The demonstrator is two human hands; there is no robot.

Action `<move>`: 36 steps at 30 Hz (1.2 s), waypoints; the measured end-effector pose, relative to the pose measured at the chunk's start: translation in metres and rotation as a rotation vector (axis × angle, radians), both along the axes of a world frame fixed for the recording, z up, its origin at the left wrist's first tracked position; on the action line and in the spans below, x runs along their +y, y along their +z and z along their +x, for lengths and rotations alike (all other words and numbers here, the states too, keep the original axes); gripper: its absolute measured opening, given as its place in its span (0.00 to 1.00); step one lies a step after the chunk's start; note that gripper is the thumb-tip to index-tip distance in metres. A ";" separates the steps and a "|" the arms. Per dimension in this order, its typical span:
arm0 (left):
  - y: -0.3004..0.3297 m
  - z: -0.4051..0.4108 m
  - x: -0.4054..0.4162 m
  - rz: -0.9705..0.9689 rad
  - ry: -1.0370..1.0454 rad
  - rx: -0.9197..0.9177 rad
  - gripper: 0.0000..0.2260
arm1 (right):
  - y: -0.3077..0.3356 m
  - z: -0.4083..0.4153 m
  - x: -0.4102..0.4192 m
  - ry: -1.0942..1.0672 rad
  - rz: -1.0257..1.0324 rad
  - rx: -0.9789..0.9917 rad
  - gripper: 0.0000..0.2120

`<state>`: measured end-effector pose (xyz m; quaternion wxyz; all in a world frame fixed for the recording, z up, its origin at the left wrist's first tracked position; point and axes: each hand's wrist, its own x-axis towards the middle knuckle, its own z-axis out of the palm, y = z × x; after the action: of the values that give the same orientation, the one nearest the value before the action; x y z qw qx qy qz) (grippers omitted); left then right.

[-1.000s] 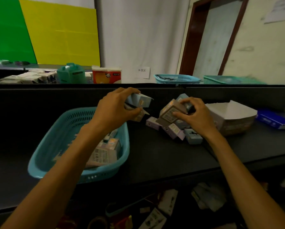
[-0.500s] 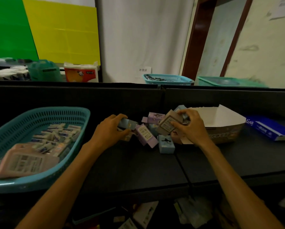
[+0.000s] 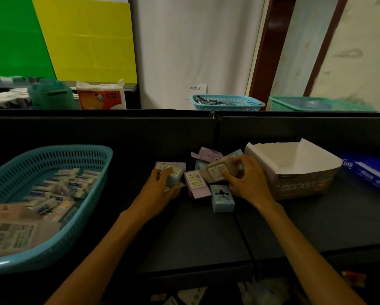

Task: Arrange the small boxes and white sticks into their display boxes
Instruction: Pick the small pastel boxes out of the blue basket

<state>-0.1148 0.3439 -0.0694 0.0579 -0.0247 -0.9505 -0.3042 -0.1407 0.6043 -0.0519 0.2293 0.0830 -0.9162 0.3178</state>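
Left hand: the left hand point(image 3: 160, 188) lies on the dark counter point(image 3: 195, 238) with fingers curled round a pale blue small box point(image 3: 173, 176) bearing a white label — it grasps that box at the left edge of the pile
Right hand: the right hand point(image 3: 246, 183) grips a tan small box point(image 3: 217, 171) with a printed label, thumb on its near face, fingers curled over the top, the box tilted above the pile
Pile of small boxes: between the two hands a lilac box point(image 3: 195, 183) lies label-up on the counter; a light blue box with a dark bow mark point(image 3: 222, 198) sits just in front of the right hand; another lilac box point(image 3: 206, 154) with an open flap lies behind, against the black back panel point(image 3: 96, 133)
Display box: an open cardboard display box point(image 3: 305, 183) with a white inside stands just right of the pile, touching the right hand's far side or nearly so — I cannot tell which
White sticks: many small white sticks point(image 3: 61, 190) lie heaped in the teal basket point(image 3: 85, 216) at the left, well apart from the display box
Basket extras: a larger pinkish labelled packet point(image 3: 10, 234) rests in the basket's near end
Far right: a blue flat carton point(image 3: 369, 175) lies on the counter beyond the display box
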 end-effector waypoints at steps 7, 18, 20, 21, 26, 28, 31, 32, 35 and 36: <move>0.014 -0.002 0.001 -0.321 -0.046 0.049 0.32 | 0.003 -0.001 0.010 -0.075 0.369 -0.078 0.31; 0.061 0.000 0.011 -0.562 -0.087 0.113 0.32 | 0.040 0.018 -0.008 0.123 0.368 -0.021 0.30; 0.067 0.004 0.008 -0.571 -0.076 0.122 0.34 | 0.041 0.021 -0.017 0.160 0.371 -0.001 0.29; 0.069 0.007 0.006 -0.577 -0.072 0.126 0.35 | 0.040 0.022 -0.022 0.177 0.378 0.010 0.28; 0.077 0.031 -0.023 -0.588 -0.020 0.146 0.33 | 0.037 0.022 -0.055 0.271 0.409 0.023 0.29; 0.082 0.042 -0.041 -0.590 0.034 0.133 0.33 | 0.040 0.024 -0.073 0.308 0.407 0.018 0.28; 0.094 0.062 -0.072 -0.594 0.107 0.097 0.33 | 0.048 0.033 -0.106 0.386 0.411 0.032 0.28; 0.098 0.069 -0.084 -0.589 0.124 0.089 0.33 | 0.049 0.038 -0.118 0.415 0.413 0.032 0.28; 0.106 0.092 -0.123 -0.574 0.172 0.074 0.33 | 0.052 0.047 -0.155 0.474 0.432 0.062 0.27; 0.109 0.100 -0.137 -0.570 0.186 0.072 0.33 | 0.054 0.050 -0.167 0.488 0.437 0.075 0.27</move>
<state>-0.0153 0.2071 0.0393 0.1099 0.0366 -0.9931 -0.0173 -0.0911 0.4373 0.0017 0.1566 0.3587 -0.9069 0.1560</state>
